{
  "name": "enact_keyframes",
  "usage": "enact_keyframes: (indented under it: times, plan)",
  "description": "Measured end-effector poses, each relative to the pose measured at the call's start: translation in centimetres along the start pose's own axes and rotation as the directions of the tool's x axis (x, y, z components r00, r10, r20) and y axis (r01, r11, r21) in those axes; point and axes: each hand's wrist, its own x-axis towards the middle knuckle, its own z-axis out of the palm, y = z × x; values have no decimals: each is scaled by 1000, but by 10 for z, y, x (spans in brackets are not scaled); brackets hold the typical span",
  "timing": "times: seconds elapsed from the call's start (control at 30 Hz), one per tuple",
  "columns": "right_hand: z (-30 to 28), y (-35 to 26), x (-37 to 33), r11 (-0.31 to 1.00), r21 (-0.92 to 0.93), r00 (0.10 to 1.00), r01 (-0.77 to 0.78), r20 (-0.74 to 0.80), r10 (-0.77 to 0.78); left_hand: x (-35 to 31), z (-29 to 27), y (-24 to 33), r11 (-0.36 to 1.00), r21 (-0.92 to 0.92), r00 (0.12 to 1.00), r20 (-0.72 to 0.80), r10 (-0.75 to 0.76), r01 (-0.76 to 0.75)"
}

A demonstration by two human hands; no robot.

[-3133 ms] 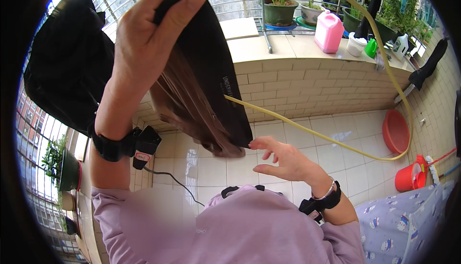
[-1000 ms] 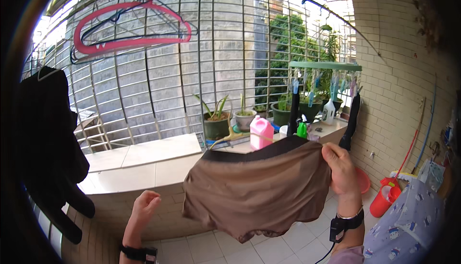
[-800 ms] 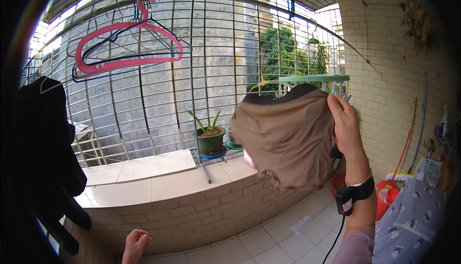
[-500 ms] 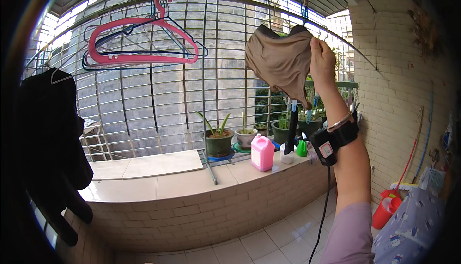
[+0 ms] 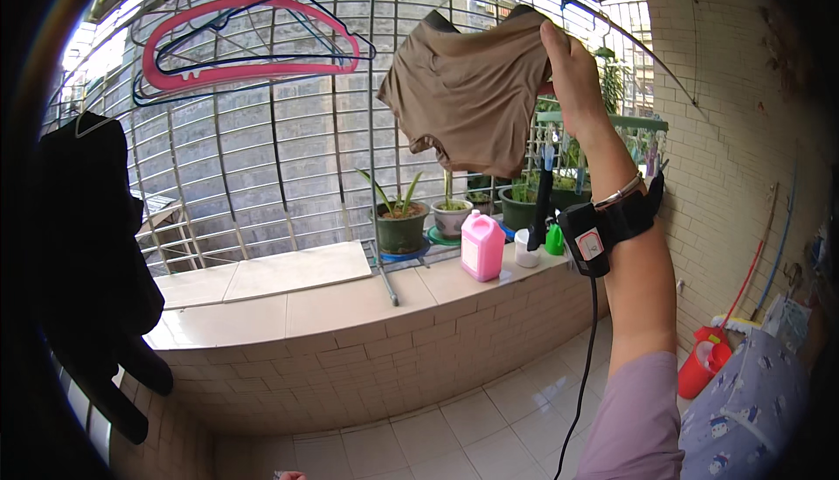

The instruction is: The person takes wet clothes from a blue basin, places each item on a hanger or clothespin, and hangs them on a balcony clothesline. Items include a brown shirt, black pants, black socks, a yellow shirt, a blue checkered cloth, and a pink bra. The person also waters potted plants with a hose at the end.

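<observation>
My right hand (image 5: 577,87) is raised at the upper right, closed on one side of a pair of brown briefs (image 5: 468,87) with a dark waistband. The briefs hang spread out to the left of the hand, in front of the window grille, with their waistband upward. A black strap with a small box and a cable sits on my right wrist. Only a sliver of my left hand (image 5: 292,476) shows at the bottom edge, so its fingers are hidden.
Pink and dark hangers (image 5: 253,74) hang at the upper left; black clothing (image 5: 92,244) hangs below. Potted plants (image 5: 402,228), a pink jug (image 5: 482,248) and a white container (image 5: 526,249) stand along the tiled ledge (image 5: 323,312). A green clip rack (image 5: 642,122) hangs behind my right forearm. A red bucket (image 5: 699,371) stands lower right.
The brown briefs have moved left and are spread wider. My right hand has shifted slightly left and up in view. A sliver of my left hand shows more at the bottom edge.
</observation>
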Motion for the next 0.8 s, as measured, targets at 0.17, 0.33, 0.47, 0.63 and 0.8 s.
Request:
enact_keyframes:
  times: [0.17,0.33,0.47,0.63,0.8]
  plan:
    - [-69,-37,-64,981,-193,999,-25,35,32,38,42,16,1000,21,976,217,-20,15]
    - [-147,-116,-178,891,-425,929,-162,238,282,70,67,24,994,105,874,482,-69,21]
    - [-191,-202,-274,743,-544,827,-389,148,542,106,76,27,974,224,735,667,-124,-40]
    - [-215,-352,-348,351,-701,689,-620,-273,672,136,104,33,934,321,548,815,-188,-157]
    - [-189,-498,-384,135,-746,689,-652,-509,516,99,177,39,898,314,293,929,-225,-307]
